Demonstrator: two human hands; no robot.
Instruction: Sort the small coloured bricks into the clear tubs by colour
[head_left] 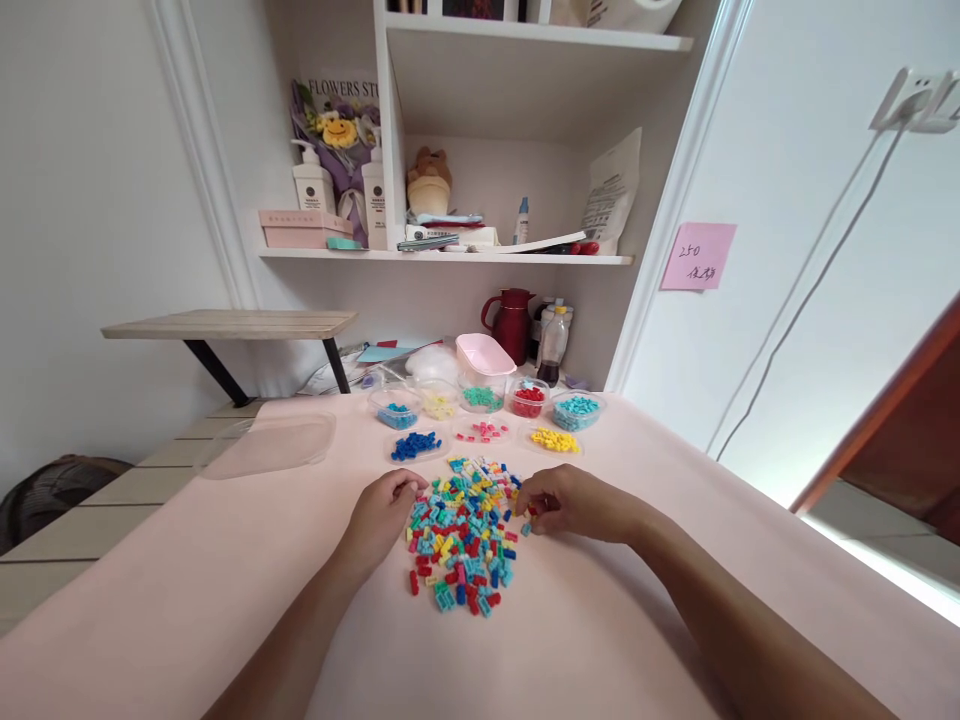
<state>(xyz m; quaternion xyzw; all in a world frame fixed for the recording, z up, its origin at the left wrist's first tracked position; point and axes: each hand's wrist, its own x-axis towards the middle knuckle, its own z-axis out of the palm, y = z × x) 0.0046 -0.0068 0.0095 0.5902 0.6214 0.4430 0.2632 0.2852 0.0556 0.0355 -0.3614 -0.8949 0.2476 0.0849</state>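
Note:
A heap of small mixed-colour bricks (465,535) lies on the pale pink table (187,590). My left hand (381,518) rests at the heap's left edge, fingers curled onto the bricks. My right hand (570,503) sits at the heap's right edge, fingertips pinched among the bricks; whether a brick is between them is hidden. Behind the heap, sorted bricks lie in clear dishes and lids: dark blue (415,445), pink (482,431), yellow (553,440), blue (397,414), pale yellow (439,405), green (482,399), red (529,400), turquoise (577,409).
A clear plastic lid (270,445) lies at the table's left. A pink tub (484,355), red jug (512,323) and bottle (553,345) stand at the back under the shelves (450,257). A wooden side table (232,325) stands left. A pink note (697,256) hangs on the wall.

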